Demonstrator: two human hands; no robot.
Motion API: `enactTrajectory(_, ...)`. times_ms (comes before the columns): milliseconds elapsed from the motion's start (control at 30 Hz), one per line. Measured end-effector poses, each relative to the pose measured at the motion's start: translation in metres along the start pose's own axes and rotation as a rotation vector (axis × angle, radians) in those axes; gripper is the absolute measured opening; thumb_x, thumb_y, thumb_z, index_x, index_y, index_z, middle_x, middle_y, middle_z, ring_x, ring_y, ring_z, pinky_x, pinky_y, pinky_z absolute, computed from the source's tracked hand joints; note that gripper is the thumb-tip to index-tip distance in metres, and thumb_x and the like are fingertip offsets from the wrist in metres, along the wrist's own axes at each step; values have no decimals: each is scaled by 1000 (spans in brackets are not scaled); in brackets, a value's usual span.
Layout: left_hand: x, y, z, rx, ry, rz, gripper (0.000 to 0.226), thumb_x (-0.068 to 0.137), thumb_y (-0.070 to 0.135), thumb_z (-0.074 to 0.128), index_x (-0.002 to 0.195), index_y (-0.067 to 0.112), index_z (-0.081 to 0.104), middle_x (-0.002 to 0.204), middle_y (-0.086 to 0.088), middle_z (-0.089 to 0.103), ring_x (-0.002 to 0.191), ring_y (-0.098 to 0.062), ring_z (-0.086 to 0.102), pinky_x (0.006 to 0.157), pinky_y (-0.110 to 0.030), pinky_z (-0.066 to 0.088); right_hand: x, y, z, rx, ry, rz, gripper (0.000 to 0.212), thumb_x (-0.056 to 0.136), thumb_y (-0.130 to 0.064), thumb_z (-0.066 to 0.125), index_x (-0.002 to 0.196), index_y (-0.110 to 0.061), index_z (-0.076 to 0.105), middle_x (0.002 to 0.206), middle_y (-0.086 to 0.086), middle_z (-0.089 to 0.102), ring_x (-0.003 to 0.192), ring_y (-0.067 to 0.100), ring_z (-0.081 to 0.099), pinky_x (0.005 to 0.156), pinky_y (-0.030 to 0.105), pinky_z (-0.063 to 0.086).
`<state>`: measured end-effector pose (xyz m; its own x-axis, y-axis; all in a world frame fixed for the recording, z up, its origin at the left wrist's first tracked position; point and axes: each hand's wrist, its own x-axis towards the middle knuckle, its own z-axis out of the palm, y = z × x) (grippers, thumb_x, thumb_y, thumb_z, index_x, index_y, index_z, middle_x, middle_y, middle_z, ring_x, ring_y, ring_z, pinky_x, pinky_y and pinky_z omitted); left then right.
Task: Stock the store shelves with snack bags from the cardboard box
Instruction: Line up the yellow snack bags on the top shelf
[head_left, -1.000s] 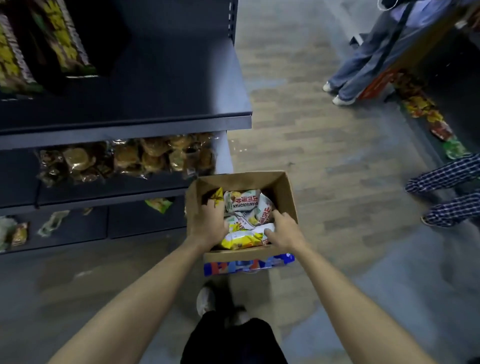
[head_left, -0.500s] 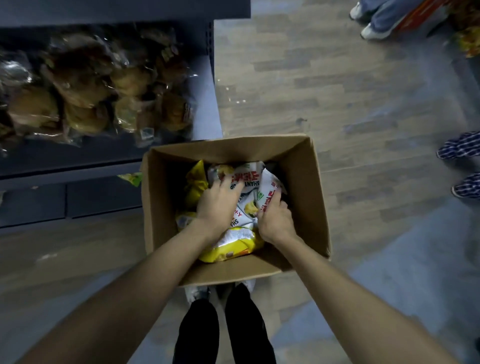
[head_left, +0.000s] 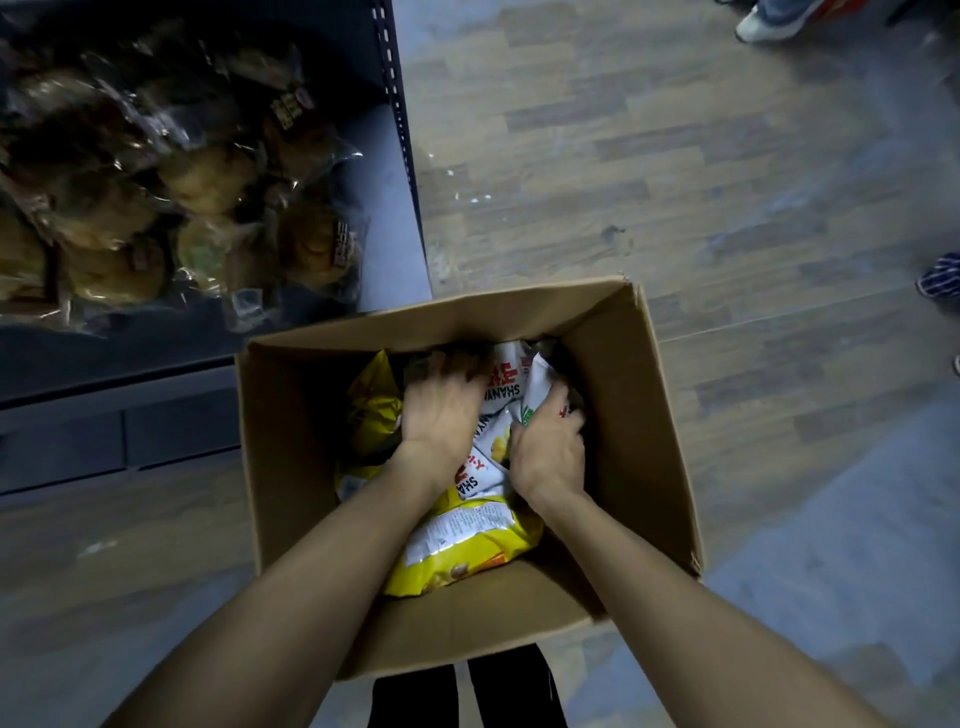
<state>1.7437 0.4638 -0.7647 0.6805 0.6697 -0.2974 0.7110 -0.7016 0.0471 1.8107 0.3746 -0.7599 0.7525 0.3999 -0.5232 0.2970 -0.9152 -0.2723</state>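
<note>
Since a second ago the view has dropped from the whole aisle to nearly straight down, so the dark shelf (head_left: 400, 218) with its wrapped buns (head_left: 208, 171) now fills the far left and the cardboard box (head_left: 644, 415) takes the centre. Both hands have pushed deeper among the snack bags (head_left: 467, 540), which lie inside the box. That suggests the person is gathering several bags for one lift to the shelf.

The left hand (head_left: 441, 410) lies spread over a white bag (head_left: 506, 387), its fingertips lost in shadow at the far wall. The right hand (head_left: 550, 452) curls round a crumpled edge of the white bags. How many bags lie beneath cannot be told. Shoes at the far right are cut off.
</note>
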Motion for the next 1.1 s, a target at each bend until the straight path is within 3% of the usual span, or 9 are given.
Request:
enactTrajectory(133, 6, 2, 3, 26, 21, 1, 34, 84, 20, 58, 116, 27, 66, 113, -5, 64, 108, -31, 54, 89, -41, 45, 0, -3, -4, 33, -16, 2, 49, 98, -16, 49, 141, -19, 24, 133, 18, 42, 109, 42, 59, 84, 42, 47)
enactTrajectory(267, 14, 9, 7, -29, -44, -48, 43, 93, 29, 54, 136, 32, 49, 131, -6, 52, 117, -31, 52, 97, -45, 39, -3, -3, -10, 50, -60, -23, 51, 97, -16, 51, 142, -18, 26, 136, 17, 42, 114, 42, 55, 87, 42, 45)
enactTrajectory(533, 19, -3, -6, -20, -84, 8, 63, 89, 19, 55, 145, 31, 29, 141, -3, 46, 128, -31, 42, 108, -47, 24, -6, -8, -19, 100, -78, -53, 54, 96, -13, 53, 142, -17, 27, 139, 17, 38, 122, 40, 49, 91, 45, 43)
enactTrajectory(600, 11, -5, -15, -68, -48, 52, 61, 89, 19, 54, 145, 29, 30, 137, -5, 49, 122, -31, 48, 103, -46, 35, -6, -8, -23, 104, -46, -80, 52, 95, -12, 54, 140, -16, 29, 137, 17, 40, 119, 41, 50, 90, 45, 42)
enactTrajectory(667, 1, -8, -28, -92, -18, 81, 62, 88, 18, 52, 144, 32, 30, 126, -5, 57, 108, -32, 59, 85, -41, 48, -8, -7, -29, 87, 6, -139, 52, 94, -13, 53, 141, -17, 30, 135, 16, 41, 115, 42, 51, 87, 45, 42)
enactTrajectory(767, -19, -11, -52, -70, -40, 49, 63, 87, 26, 55, 143, 37, 28, 114, -5, 60, 94, -34, 66, 69, -37, 49, -13, -7, -42, 82, 112, -268, 52, 94, -13, 50, 141, -22, 33, 133, 11, 41, 110, 40, 51, 83, 42, 39)
enactTrajectory(900, -60, -22, -78, -146, 31, -15, 57, 82, 39, 56, 136, 30, 38, 98, -4, 56, 79, -32, 63, 56, -32, 45, -24, -7, -64, 134, 227, -465, 54, 90, -9, 51, 141, -24, 40, 128, 6, 45, 102, 34, 50, 85, 42, 40)
enactTrajectory(1000, -91, -31, -77, -162, -4, -156, 60, 87, 43, 51, 141, 31, 29, 108, -7, 53, 84, -35, 62, 58, -33, 41, -31, -3, -70, 62, 173, -484, 56, 91, -14, 49, 145, -26, 39, 124, 10, 46, 100, 37, 47, 87, 44, 41)
enactTrajectory(1100, -105, -26, -59, -154, -47, -244, 68, 90, 40, 46, 149, 29, 15, 131, -13, 41, 96, -35, 59, 63, -35, 42, -26, 6, -54, -136, 16, -451, 67, 96, -27, 47, 155, -26, 17, 133, 11, 43, 111, 37, 46, 95, 44, 39)
